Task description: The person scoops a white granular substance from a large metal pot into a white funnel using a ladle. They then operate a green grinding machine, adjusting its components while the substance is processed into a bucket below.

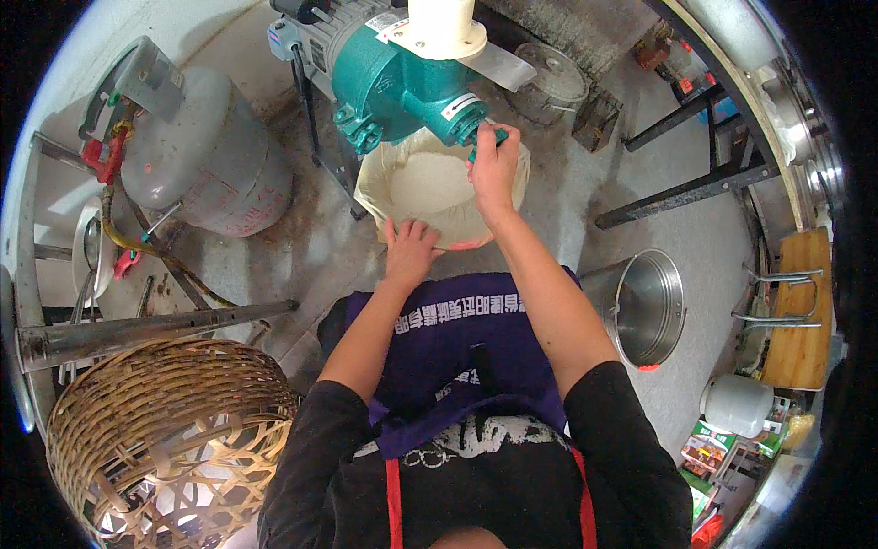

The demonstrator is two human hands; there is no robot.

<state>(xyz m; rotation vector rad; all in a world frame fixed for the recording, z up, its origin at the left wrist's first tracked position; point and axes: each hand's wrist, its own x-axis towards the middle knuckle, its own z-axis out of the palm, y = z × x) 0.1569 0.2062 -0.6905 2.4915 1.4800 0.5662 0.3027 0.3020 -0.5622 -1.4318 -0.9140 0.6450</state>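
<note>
My right hand (495, 168) grips the green knob handle (503, 136) on the outlet end of a green electric grinding mill (398, 86). A white cylindrical feed pipe (441, 24) stands on top of the mill. Below the outlet is a round container (466, 245) lined with pale cloth (370, 189). Pale, smooth material (432, 182) lies inside it; whether it is liquid or powder is unclear. My left hand (411, 250) holds the lined container's near rim, fingers over the cloth.
A grey gas cylinder (206, 151) with a hose stands at left, near a metal frame (158, 329). At lower left is a woven bamboo basket (171, 391). To the right are a steel pot (650, 309), dark table legs (675, 195) and a wooden stool (796, 309). A lidded pot (552, 75) sits behind.
</note>
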